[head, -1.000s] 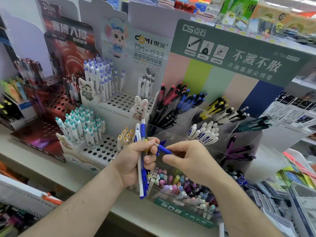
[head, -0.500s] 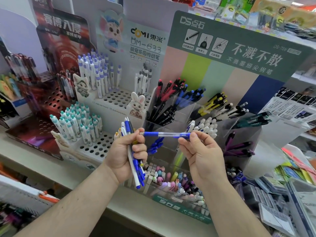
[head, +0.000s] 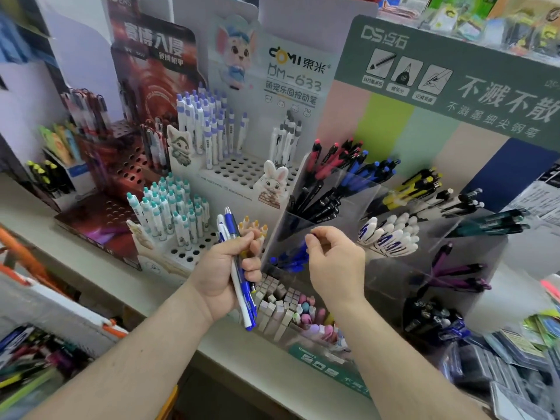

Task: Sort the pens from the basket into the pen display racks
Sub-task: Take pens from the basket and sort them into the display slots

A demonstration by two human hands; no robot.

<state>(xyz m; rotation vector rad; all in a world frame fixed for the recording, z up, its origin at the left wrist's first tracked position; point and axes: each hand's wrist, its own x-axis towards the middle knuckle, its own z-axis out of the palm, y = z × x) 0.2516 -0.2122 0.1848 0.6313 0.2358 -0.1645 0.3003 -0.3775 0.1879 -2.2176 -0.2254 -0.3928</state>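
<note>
a bundle of blue and white pens [head: 239,277] is gripped by the curled fingers of the left hand [head: 225,269], while the right hand [head: 335,262], thumb and forefinger pressed together, hovers over blue pens [head: 289,258] in the clear rack compartment [head: 303,228]; whether a pen is pinched cannot be told.

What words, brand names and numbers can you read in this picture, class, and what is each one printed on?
"DS点石" and "不溅不散": green header board.
"DOMI 東米" and "BM-633": white mouse-cartoon display card.
"赛博入侵": dark red display card.
Smaller print under these headings, the labels under the green board's three icons, the green strip at the shelf front, and the print on the pens are too small or blurred to read.
</note>
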